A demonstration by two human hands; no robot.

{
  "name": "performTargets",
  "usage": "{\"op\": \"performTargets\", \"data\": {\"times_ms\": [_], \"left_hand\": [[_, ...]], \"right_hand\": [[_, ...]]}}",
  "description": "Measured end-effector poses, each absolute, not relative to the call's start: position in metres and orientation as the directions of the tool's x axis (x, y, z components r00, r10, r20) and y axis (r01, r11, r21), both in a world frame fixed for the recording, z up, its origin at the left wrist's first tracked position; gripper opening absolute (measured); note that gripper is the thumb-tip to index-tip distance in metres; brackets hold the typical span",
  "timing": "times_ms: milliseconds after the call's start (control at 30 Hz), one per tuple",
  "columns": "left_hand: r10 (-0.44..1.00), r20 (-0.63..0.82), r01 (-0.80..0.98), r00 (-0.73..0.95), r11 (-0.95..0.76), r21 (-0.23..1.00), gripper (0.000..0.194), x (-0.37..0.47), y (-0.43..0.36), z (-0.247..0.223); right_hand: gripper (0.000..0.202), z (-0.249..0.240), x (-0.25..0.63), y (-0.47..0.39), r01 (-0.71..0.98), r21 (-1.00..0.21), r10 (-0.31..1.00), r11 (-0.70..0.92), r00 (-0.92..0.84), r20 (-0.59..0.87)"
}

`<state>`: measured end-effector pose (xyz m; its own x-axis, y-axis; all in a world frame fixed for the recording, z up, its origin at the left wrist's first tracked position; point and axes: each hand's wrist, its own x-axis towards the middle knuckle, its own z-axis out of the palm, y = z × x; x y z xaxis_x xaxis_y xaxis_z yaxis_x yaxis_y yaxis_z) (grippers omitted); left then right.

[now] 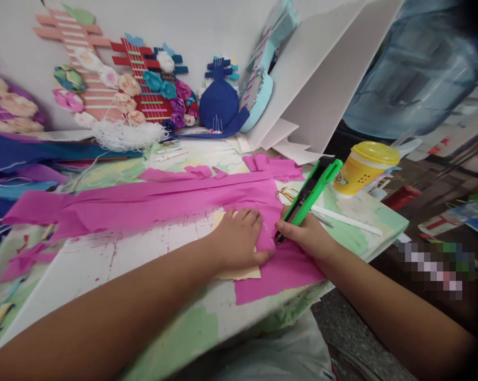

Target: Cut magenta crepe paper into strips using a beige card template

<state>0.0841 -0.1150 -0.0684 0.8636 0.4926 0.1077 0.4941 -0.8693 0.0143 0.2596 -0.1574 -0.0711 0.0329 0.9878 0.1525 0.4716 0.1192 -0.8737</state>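
Note:
My left hand lies flat with its fingers stretched out, pressing on a cream-coloured card and the pink sheet beneath it. The sheet is bright pink crepe paper or thin cloth, spread across a white board. In my right hand is a green and black box cutter, gripped like a pen and tilted. Its tip points down at the pink sheet, close to the right of my left hand; whether the blade touches is too small to tell. Gold-handled scissors lie just beyond my right hand.
A yellow lidded cup stands near the table's right edge. White string is heaped at the back. Behind it, decorated lute-shaped crafts lean against the wall. Large white boards slant at back right, before a blue water jug.

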Motion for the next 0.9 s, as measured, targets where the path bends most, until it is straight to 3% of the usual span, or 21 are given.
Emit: {"op": "performTargets", "data": {"times_ms": [133, 900], "left_hand": [[0.490, 0.109, 0.492, 0.865, -0.870, 0.006, 0.065, 0.0843, -0.1145, -0.0698], [0.498, 0.066, 0.498, 0.865, -0.867, 0.016, 0.067, 0.0860, -0.1140, -0.0671]], "right_hand": [[0.031, -0.0714, 0.2602, -0.1590, 0.516, -0.847, 0.991, 0.130, -0.044, 0.125], [0.029, -0.0710, 0.2515, -0.1663, 0.683, -0.701, 0.977, 0.206, -0.099, 0.190]]}}
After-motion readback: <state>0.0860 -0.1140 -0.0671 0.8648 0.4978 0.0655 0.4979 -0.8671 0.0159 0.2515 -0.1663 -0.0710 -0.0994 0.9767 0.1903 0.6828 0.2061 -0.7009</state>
